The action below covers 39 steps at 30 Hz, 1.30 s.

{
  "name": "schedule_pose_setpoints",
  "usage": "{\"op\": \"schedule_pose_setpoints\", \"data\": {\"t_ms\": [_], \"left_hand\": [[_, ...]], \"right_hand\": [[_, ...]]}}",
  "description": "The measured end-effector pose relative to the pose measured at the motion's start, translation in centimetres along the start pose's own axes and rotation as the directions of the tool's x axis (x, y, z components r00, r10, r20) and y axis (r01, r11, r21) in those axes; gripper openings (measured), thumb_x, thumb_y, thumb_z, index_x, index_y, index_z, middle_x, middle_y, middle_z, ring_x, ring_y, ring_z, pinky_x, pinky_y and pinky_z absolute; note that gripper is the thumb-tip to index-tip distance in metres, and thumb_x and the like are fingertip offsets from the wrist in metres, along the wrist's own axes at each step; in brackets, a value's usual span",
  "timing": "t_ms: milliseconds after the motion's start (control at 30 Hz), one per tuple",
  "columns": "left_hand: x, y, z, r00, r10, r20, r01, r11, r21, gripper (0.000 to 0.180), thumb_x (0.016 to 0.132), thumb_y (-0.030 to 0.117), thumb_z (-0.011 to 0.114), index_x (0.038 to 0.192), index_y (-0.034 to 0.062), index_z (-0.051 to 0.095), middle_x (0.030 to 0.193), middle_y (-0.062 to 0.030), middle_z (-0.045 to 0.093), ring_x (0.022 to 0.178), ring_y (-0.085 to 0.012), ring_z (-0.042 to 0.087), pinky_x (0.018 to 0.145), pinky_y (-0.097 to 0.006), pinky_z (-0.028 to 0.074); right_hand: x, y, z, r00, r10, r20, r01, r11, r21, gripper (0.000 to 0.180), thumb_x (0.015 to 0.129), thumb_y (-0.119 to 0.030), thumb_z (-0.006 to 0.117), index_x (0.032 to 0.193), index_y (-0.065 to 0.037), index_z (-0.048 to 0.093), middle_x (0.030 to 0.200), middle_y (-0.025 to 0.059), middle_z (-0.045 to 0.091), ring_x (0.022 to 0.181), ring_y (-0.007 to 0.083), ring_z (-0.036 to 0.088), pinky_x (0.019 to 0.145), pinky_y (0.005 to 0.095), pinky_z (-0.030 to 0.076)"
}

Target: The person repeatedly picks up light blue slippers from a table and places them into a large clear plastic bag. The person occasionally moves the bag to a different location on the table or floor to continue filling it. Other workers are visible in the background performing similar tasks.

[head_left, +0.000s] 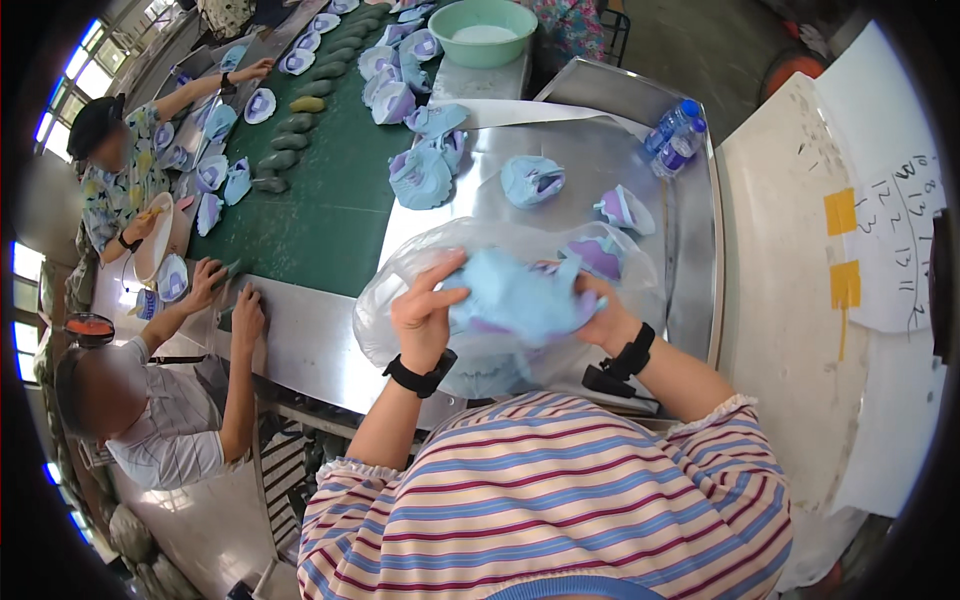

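Observation:
Above the metal table, both my hands hold a light blue and purple moulded piece [520,295], soft-looking and smeared by motion. My left hand [425,312] grips its left end with the fingers partly spread. The right end is in my right hand [606,318], fingers curled round the edge. Beneath them lies a large clear plastic bag [378,322], with another light blue piece [485,375] showing through near my body. A purple piece [594,258] sits beside the bag, just beyond my right hand.
More blue and purple pieces [420,178] lie on the metal table, with water bottles [678,140] at its far right. A green belt [320,215] carries a row of grey-green lumps [288,142]. A green basin [482,35] stands beyond. Two people [165,400] work at left.

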<state>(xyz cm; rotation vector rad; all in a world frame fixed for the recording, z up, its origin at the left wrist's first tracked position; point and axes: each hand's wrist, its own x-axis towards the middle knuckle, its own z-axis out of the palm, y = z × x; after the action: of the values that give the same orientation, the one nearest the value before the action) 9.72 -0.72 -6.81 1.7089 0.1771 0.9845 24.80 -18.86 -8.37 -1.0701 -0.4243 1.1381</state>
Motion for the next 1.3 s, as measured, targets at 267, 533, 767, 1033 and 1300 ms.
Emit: {"op": "schedule_pose_setpoints", "data": {"t_ms": [267,533,767,1033,1300], "left_hand": [[-0.5,0.7,-0.1,0.807,-0.519,0.281,0.560,0.523,-0.642,0.008,0.084,0.006,0.055,0.090,0.0017,0.060,0.111,-0.0152,0.058,0.106,-0.0243,0.053,0.090,-0.032,0.041],[-1.0,-0.5,-1.5,0.819,-0.464,0.336,0.544,0.444,-0.712,0.054,0.078,0.018,0.064,0.125,0.0025,0.042,0.120,-0.0090,0.051,0.111,-0.0231,0.048,0.097,-0.037,0.035],[1.1,0.3,-2.9,0.753,-0.538,0.379,0.644,0.485,-0.591,0.055,0.073,0.013,0.067,0.121,-0.0014,0.044,0.119,-0.0105,0.051,0.113,-0.0220,0.046,0.097,-0.036,0.034],[9.2,2.5,-11.6,0.778,-0.624,0.072,0.618,0.741,-0.263,0.036,0.073,0.015,0.070,0.101,-0.0036,0.059,0.090,-0.0055,0.062,0.081,-0.0133,0.058,0.075,-0.029,0.047],[18.5,-12.2,-37.5,0.481,-0.544,-0.688,0.356,0.838,-0.414,0.027,0.082,0.030,0.062,0.098,0.0096,0.054,0.097,-0.0026,0.059,0.087,-0.0171,0.057,0.077,-0.034,0.045]], "right_hand": [[0.9,0.2,0.9,0.991,0.019,-0.134,-0.004,0.993,0.114,0.038,0.088,-0.024,0.043,0.121,-0.007,0.047,0.110,0.0090,0.057,0.096,0.0186,0.056,0.083,0.0291,0.045],[1.8,-1.3,-1.1,0.970,0.076,0.232,-0.133,0.961,0.241,0.042,0.088,-0.032,0.041,0.119,-0.005,0.046,0.121,0.0165,0.048,0.080,0.0218,0.055,0.074,0.0333,0.049],[3.2,-3.6,3.9,0.965,-0.262,0.000,0.223,0.823,-0.523,0.047,0.075,-0.007,0.058,0.120,-0.002,0.045,0.111,0.0129,0.053,0.100,0.0237,0.053,0.087,0.0265,0.041],[4.9,-6.2,9.6,0.940,-0.135,0.314,0.263,0.873,-0.410,0.076,0.066,-0.021,0.072,0.131,-0.006,0.036,0.136,0.0175,0.025,0.116,0.0299,0.040,0.087,0.0362,0.043],[5.8,-4.2,6.2,0.988,0.062,0.144,0.054,0.726,-0.685,0.051,0.074,-0.010,0.065,0.121,-0.003,0.046,0.132,0.0110,0.034,0.106,0.0229,0.052,0.081,0.0338,0.046]]}}
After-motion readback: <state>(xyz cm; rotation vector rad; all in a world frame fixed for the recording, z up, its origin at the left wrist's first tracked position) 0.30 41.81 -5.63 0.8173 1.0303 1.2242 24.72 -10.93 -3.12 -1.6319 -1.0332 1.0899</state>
